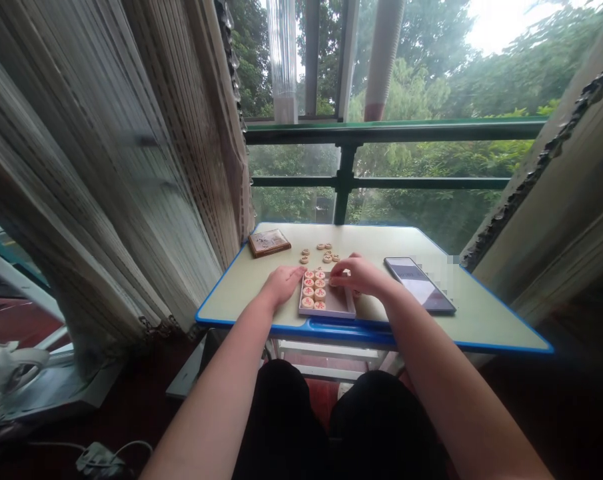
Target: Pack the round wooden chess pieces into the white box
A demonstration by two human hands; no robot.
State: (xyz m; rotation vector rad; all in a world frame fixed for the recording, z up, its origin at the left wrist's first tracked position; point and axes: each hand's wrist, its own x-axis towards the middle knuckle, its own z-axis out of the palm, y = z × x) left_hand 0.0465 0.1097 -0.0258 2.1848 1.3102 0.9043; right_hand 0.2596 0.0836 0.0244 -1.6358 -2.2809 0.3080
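A shallow white box [338, 305] lies near the table's front edge. Two columns of round wooden Chinese chess pieces [320, 293] with red characters fill its left part. My left hand [284, 283] rests beside the box, fingers stretched out with the tips at its upper left edge. Over the box's right part, my right hand [360, 273] is bent with thumb and fingertips together at a chess piece, which they partly hide. Beyond the box, several loose chess pieces [327, 258] lie on the table; another is partly hidden behind my right hand.
The pale table [241, 287] has a blue rim. A brown, book-like case [270, 243] lies at its far left corner, and a phone or tablet [420, 285] lies on the right. Curtains [191, 133] hang on both sides, with a green railing [381, 133] behind.
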